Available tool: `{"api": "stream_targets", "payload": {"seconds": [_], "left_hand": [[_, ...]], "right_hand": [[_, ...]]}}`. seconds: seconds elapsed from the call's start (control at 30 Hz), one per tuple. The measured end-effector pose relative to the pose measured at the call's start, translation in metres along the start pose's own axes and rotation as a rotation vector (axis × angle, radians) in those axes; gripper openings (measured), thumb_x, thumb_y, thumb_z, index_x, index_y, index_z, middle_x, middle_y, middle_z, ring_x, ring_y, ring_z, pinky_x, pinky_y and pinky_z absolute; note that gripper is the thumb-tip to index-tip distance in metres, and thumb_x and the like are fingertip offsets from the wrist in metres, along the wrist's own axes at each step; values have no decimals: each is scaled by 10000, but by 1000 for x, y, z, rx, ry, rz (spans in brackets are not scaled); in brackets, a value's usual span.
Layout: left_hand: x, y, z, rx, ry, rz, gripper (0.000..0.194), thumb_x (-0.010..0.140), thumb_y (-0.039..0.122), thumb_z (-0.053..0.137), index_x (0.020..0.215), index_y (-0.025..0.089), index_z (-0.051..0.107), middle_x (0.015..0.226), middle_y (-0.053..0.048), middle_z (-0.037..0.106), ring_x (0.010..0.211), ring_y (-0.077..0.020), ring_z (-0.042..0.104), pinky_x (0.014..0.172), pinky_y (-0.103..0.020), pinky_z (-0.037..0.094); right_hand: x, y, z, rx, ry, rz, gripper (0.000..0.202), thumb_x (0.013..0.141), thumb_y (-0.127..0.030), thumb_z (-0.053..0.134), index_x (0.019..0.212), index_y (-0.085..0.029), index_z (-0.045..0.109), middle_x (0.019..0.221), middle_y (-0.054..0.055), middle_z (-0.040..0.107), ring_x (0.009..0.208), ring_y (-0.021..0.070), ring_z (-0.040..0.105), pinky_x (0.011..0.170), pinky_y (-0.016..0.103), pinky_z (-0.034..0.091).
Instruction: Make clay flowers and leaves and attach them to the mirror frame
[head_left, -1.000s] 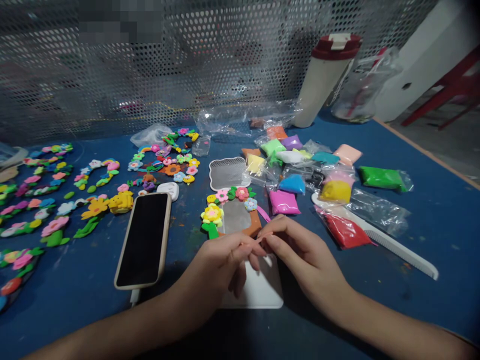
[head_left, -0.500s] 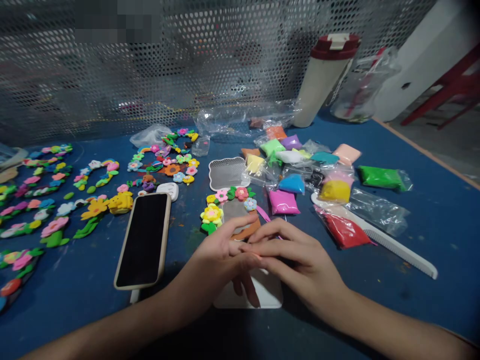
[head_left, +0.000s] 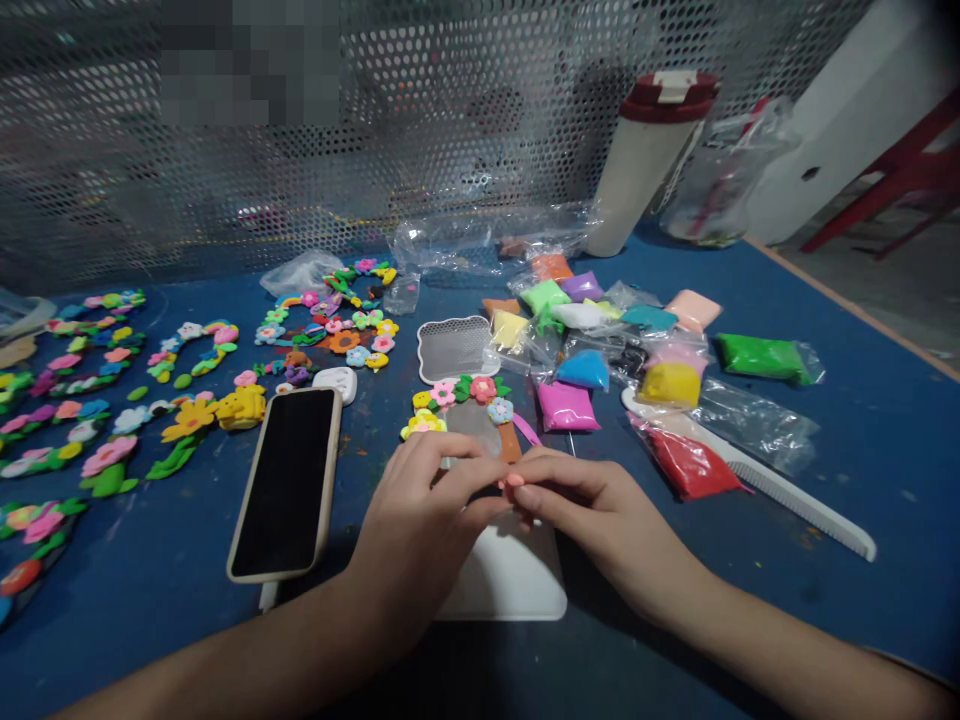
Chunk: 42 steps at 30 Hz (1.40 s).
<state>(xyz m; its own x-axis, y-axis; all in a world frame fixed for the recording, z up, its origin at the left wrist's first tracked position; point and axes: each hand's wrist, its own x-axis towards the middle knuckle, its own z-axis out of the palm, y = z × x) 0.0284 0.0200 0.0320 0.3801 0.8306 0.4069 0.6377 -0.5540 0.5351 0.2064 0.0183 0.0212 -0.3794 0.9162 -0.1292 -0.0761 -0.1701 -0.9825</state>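
One pink clay bit (head_left: pixel 513 482) sits between left hand (head_left: pixel 427 495) and right hand (head_left: pixel 615 510), fingertips of both pinched nearly closed on it, near the white board (head_left: pixel 517 582). Over-squeezing could flatten it; loose pinch could drop it.

The bare left hand (head_left: pixel 420 515) and bare right hand (head_left: pixel 611 515) meet at pinched fingertips (head_left: pixel 532 497); both bare forearms (head_left: pixel 761 635) slant inward toward the flat blue surface's (head_left: pixel 862 435) far edge.

No text, brand, number or sign is legible on the phone (head_left: pixel 286 485), or on the packets (head_left: pixel 568 407) and bottle (head_left: pixel 643 170) to its right. Small coloured shapes (head_left: pixel 268 368) just behind the phone cannot be resolved as letters.
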Motion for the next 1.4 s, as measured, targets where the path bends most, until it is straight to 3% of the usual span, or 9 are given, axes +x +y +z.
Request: {"api": "stream_targets", "payload": {"seconds": [0.13,0.27,0.4,0.5,0.63,0.87,0.97,1.2,1.4], "left_hand": [[0,-3,0,171,110,178,154,819,150,612,900,272,661,895,-17,644,852,-192,587,774,-359,416],[3,-2,-1,208,95,173,84,810,204,638,851,269,671,847,9,666,814,-187,596,767,-355,385],[6,-2,-2,152,43,118,148,837,332,608,906,205,644,857,-33,675,823,-198,604,732,-336,418],[7,-2,-2,122,-10,47,212,812,381,628,865,176,629,849,-48,673,826,-215,602,743,-354,416],[7,0,-2,110,-29,24,234,813,402,623,828,169,632,823,-40,677,814,-219,601,782,-380,374],[4,0,2,16,-107,48,144,794,342,668,861,216,683,817,12,672,775,-172,611,797,-346,301],[1,0,3,12,-128,49,150,796,358,661,838,215,682,794,19,658,748,-157,605,794,-337,290],[2,2,-1,74,-74,85,191,877,317,567,755,240,693,731,36,660,667,-117,589,804,-330,292],[5,2,-5,125,-41,88,160,844,309,617,730,216,680,700,37,669,650,-131,593,797,-338,304]], "right_hand": [[1,3,-1,110,-83,29,81,813,-243,644,835,-247,722,799,-33,629,762,94,542,712,212,404],[4,7,-2,210,-45,121,171,818,-285,639,697,-187,708,716,-14,616,693,99,516,662,222,380],[7,10,-4,287,76,180,93,748,-271,714,753,-180,698,682,-24,601,638,85,492,601,208,353],[8,10,-8,227,145,168,136,738,-288,719,702,-171,660,656,-38,558,613,77,455,575,202,327],[6,5,-8,73,82,146,178,793,-290,650,673,-164,613,659,-35,538,625,91,447,582,208,332],[-1,0,-1,-312,32,-107,267,897,-239,491,638,-182,511,657,-23,520,643,119,465,598,230,342],[-3,2,0,-422,16,-171,333,926,-310,452,616,-188,470,643,-19,502,626,125,450,583,240,337],[-2,2,0,-360,-28,-218,366,975,-355,332,687,-195,492,706,-16,509,677,125,461,637,242,367],[-5,0,0,-331,52,-190,244,968,-331,367,842,-209,536,844,6,533,809,141,509,733,266,402]]}}
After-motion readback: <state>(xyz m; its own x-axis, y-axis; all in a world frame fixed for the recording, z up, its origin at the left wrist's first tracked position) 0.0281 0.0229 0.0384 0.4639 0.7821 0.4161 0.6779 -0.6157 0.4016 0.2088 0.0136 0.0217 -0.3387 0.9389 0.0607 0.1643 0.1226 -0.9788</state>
